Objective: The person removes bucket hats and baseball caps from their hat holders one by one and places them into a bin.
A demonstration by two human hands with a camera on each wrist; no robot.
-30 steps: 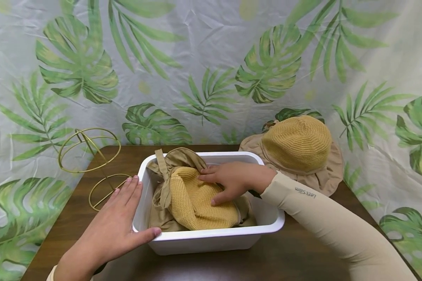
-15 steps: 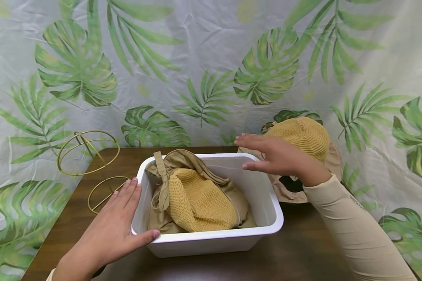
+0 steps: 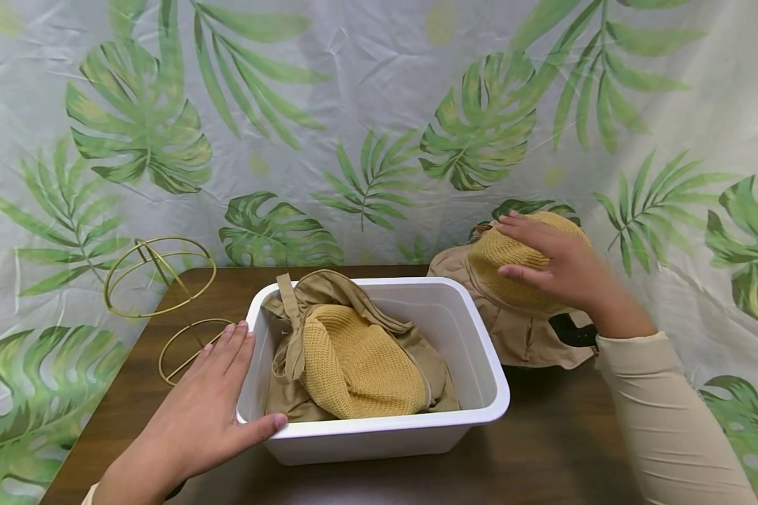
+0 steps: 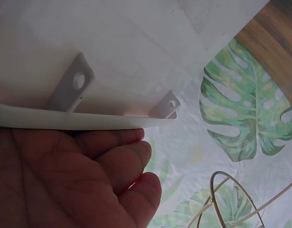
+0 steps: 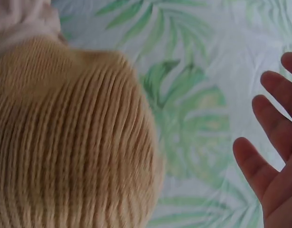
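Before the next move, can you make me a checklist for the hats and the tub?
1. Tub steadied: ok. The left hand rests against its rim.
2. Right hand free: ok. It holds nothing.
3. Other hat gripped: not ok. In the right wrist view, the fingers that show are apart from it.
4. Hat in the tub tucked below the rim: not ok. Its tan strap pokes up at the back.
5. Space beside that hat: ok. Bare tub wall shows on the right.
6. Nothing under the other hat: cannot tell. Its underside is hidden.
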